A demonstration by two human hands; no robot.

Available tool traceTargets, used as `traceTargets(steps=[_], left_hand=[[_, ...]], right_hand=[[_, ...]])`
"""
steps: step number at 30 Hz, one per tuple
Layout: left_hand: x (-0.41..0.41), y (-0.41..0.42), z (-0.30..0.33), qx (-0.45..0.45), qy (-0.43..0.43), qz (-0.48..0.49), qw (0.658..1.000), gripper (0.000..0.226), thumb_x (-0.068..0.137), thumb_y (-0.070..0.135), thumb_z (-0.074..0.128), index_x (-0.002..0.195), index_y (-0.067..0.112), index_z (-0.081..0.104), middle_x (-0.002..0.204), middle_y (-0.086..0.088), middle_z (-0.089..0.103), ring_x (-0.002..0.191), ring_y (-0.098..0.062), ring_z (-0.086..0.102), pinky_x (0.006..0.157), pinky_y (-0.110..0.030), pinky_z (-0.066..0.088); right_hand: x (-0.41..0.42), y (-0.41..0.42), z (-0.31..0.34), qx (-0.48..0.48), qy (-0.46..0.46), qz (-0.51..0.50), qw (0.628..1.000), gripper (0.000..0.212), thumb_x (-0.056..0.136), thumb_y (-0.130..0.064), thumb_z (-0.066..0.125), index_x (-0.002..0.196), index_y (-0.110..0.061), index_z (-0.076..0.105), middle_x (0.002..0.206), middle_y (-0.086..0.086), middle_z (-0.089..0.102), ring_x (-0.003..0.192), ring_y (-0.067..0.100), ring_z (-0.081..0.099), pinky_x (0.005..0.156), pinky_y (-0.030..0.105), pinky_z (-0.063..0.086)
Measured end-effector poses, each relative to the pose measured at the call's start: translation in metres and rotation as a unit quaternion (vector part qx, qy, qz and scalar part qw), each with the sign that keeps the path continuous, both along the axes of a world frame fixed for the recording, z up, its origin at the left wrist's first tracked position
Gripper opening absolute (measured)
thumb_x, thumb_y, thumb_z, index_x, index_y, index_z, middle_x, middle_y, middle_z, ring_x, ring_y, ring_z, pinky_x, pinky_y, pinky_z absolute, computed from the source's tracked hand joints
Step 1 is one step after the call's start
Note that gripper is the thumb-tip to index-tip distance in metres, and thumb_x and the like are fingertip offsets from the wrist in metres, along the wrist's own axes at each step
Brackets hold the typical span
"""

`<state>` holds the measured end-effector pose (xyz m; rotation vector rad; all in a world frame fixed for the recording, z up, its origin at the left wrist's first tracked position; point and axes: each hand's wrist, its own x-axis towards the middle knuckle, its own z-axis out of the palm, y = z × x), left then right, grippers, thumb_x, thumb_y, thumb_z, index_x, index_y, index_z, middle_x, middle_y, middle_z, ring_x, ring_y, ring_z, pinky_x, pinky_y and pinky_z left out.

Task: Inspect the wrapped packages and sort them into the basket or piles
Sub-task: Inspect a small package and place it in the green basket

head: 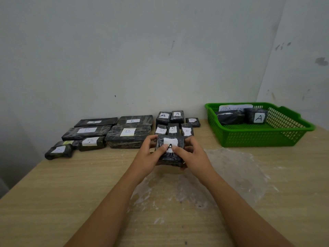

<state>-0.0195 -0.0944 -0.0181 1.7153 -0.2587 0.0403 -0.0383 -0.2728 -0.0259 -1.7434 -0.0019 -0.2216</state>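
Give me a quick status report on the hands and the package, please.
Left hand and right hand both grip the A-labelled package above the table. Green basket far right, two packages inside. Nothing in the way.

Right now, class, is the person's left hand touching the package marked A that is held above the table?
Touching. The head view shows the left hand gripping the held package, its thumb lying across the white label beside the letter A.

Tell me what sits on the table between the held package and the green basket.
In the head view, only bare wooden table lies between the held package and the green basket; crinkled clear plastic wrap lies nearer.
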Motion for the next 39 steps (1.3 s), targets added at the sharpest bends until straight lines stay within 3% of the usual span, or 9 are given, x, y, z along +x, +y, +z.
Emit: traceTargets(steps=[6, 11, 14, 18, 22, 26, 29, 34, 39], left_hand=[[0.005, 0.002, -0.003, -0.019, 0.031, 0.030, 0.999, 0.039, 0.095, 0.037, 0.072, 0.129, 0.027, 0.057, 0.120, -0.002, 0.069, 0.106, -0.019, 0.071, 0.094, -0.047, 0.059], [0.002, 0.003, 0.006, -0.071, 0.099, 0.033, 0.992, 0.034, 0.096, 0.040, 0.069, 0.124, 0.024, 0.062, 0.116, -0.001, 0.072, 0.100, -0.022, 0.073, 0.071, -0.036, 0.060], [-0.001, 0.003, 0.012, -0.064, 0.117, 0.003, 0.991, 0.043, 0.091, 0.053, 0.069, 0.124, 0.027, 0.063, 0.117, 0.001, 0.072, 0.103, -0.021, 0.073, 0.067, -0.031, 0.058], [-0.001, 0.007, 0.011, -0.037, 0.095, -0.042, 0.994, 0.082, 0.065, 0.059, 0.082, 0.137, 0.028, 0.058, 0.125, -0.001, 0.069, 0.107, -0.019, 0.072, 0.075, -0.031, 0.059], [0.001, 0.008, 0.006, -0.044, 0.057, -0.029, 0.997, 0.070, 0.068, 0.049, 0.085, 0.131, 0.029, 0.061, 0.125, -0.006, 0.068, 0.107, -0.020, 0.072, 0.085, -0.042, 0.063], [-0.001, 0.006, 0.006, -0.029, 0.032, -0.007, 0.999, 0.066, 0.066, 0.053, 0.082, 0.125, 0.033, 0.061, 0.122, 0.000, 0.068, 0.105, -0.014, 0.071, 0.072, -0.024, 0.057], [-0.001, 0.004, 0.003, -0.018, 0.021, 0.004, 1.000, 0.071, 0.066, 0.057, 0.082, 0.127, 0.028, 0.063, 0.120, 0.001, 0.070, 0.106, -0.012, 0.070, 0.073, -0.023, 0.057], [0.001, 0.005, 0.002, -0.009, 0.024, -0.011, 1.000, 0.074, 0.069, 0.056, 0.081, 0.133, 0.025, 0.063, 0.120, 0.000, 0.070, 0.103, -0.013, 0.072, 0.076, -0.028, 0.061], [0.002, 0.010, 0.000, 0.030, 0.032, -0.055, 0.998, 0.089, 0.066, 0.060, 0.089, 0.142, 0.029, 0.056, 0.126, 0.004, 0.068, 0.106, -0.011, 0.072, 0.087, -0.037, 0.062]], right_hand=[[-0.001, 0.003, 0.002, 0.034, 0.017, 0.051, 0.998, 0.056, 0.081, -0.057, 0.078, 0.125, -0.028, 0.059, 0.120, -0.001, 0.068, 0.090, 0.014, 0.075, 0.071, 0.043, 0.065], [-0.007, 0.001, 0.005, 0.008, 0.003, 0.093, 0.996, 0.090, 0.066, -0.056, 0.084, 0.144, -0.033, 0.045, 0.129, -0.011, 0.061, 0.093, 0.013, 0.074, 0.071, 0.031, 0.061], [-0.004, -0.003, 0.004, 0.007, -0.005, 0.075, 0.997, 0.088, 0.071, -0.053, 0.085, 0.146, -0.030, 0.046, 0.125, -0.007, 0.064, 0.092, 0.014, 0.074, 0.068, 0.032, 0.060], [0.000, -0.009, 0.004, 0.031, 0.000, 0.058, 0.998, 0.081, 0.073, -0.054, 0.083, 0.142, -0.028, 0.050, 0.125, -0.004, 0.066, 0.095, 0.010, 0.073, 0.074, 0.039, 0.062], [0.000, -0.009, 0.004, 0.053, 0.002, 0.071, 0.996, 0.079, 0.072, -0.054, 0.079, 0.142, -0.027, 0.052, 0.125, -0.003, 0.068, 0.099, 0.011, 0.073, 0.078, 0.038, 0.063], [0.002, -0.006, 0.000, 0.034, 0.000, 0.062, 0.997, 0.085, 0.073, -0.060, 0.081, 0.144, -0.024, 0.050, 0.126, -0.003, 0.067, 0.098, 0.010, 0.073, 0.080, 0.040, 0.063], [0.004, -0.007, -0.003, 0.022, 0.003, 0.044, 0.999, 0.085, 0.071, -0.060, 0.078, 0.142, -0.021, 0.052, 0.124, -0.002, 0.068, 0.097, 0.012, 0.074, 0.078, 0.041, 0.064], [0.005, -0.008, -0.005, 0.026, -0.001, 0.024, 0.999, 0.058, 0.086, -0.041, 0.078, 0.135, -0.019, 0.056, 0.118, -0.001, 0.071, 0.095, 0.017, 0.074, 0.077, 0.048, 0.063], [0.004, -0.007, -0.004, 0.030, -0.014, 0.009, 0.999, 0.051, 0.087, -0.039, 0.078, 0.129, -0.020, 0.058, 0.113, 0.000, 0.072, 0.094, 0.021, 0.073, 0.073, 0.041, 0.062]])
